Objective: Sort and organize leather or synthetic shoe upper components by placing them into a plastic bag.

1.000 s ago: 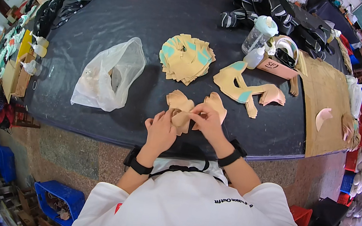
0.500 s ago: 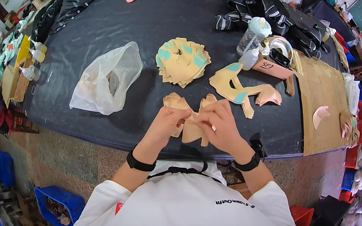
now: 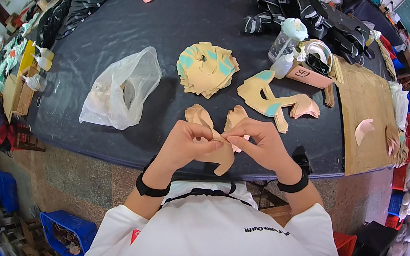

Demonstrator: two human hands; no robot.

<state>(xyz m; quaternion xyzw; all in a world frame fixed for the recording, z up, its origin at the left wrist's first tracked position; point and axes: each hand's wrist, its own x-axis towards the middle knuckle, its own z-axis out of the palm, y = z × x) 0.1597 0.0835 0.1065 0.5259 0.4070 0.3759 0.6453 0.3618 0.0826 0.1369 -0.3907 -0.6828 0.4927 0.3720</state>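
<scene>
Near the table's front edge, my left hand (image 3: 187, 144) and my right hand (image 3: 261, 143) meet, fingertips pinched on a curved tan cut piece (image 3: 222, 158). The piece hangs down between them with its lower end pointing toward me. Just beyond my hands lie a stack of tan pieces (image 3: 198, 115) on the left and another tan stack (image 3: 236, 116) on the right, partly hidden by my right hand. A bit of pink shows beneath my right fingers. Farther off sit a round fanned stack of tan pieces (image 3: 203, 80) with teal patches and a group of curved tan pieces (image 3: 252, 99).
A white plastic bag (image 3: 141, 72) stands on the dark table (image 3: 179, 17) to the left. At right are a clear bottle (image 3: 284, 44), a small white squeeze bottle (image 3: 282, 65), a pink box (image 3: 309, 77) and a cardboard sheet (image 3: 362, 99). Black strapped items (image 3: 309, 13) lie behind.
Both hands have come slightly nearer to me. The tan piece between them has turned and now hangs lower, showing a narrow curved end.
</scene>
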